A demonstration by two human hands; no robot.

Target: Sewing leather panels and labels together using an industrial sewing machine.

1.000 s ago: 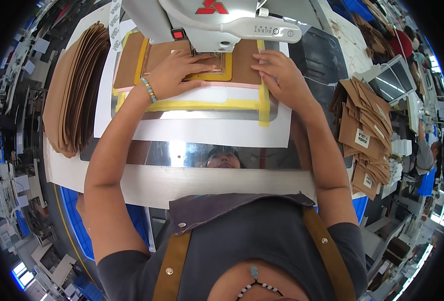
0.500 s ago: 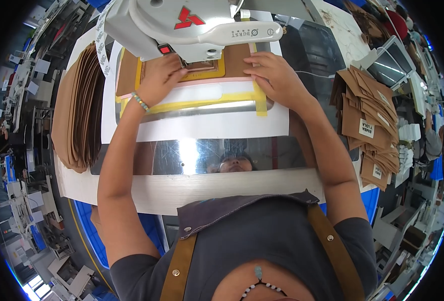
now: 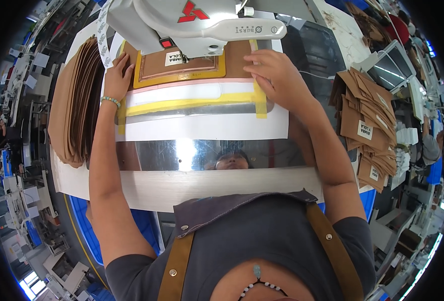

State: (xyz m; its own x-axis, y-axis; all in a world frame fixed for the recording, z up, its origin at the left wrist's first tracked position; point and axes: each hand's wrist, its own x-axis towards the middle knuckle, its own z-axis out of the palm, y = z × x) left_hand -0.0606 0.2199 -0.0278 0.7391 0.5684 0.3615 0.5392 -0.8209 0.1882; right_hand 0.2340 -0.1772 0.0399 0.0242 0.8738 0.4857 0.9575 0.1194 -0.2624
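My left hand (image 3: 118, 79) rests at the left edge of a brown piece (image 3: 237, 61), fingers apart. My right hand (image 3: 278, 79) lies on its right edge beside a yellow tape strip (image 3: 259, 100), fingers spread and slightly bent. Between my hands a yellow frame (image 3: 182, 79) surrounds a brown panel bearing a white label (image 3: 173, 58), beneath the grey sewing machine head (image 3: 172, 15), whose needle area partly covers it. The piece sits on a taped template over a white sheet (image 3: 197, 129).
A stack of brown pieces (image 3: 69, 105) stands left; a heap of labelled brown pieces (image 3: 362, 110) lies right, near a small screen (image 3: 390, 70). A steel plate (image 3: 207, 153) and wooden table edge (image 3: 232, 183) are before me. Blue bins (image 3: 86, 226) sit below. Other people appear at the far edges.
My left hand has moved left, from over the yellow frame under the machine to the piece's left edge, uncovering the white label. My right hand stays in nearly the same place.
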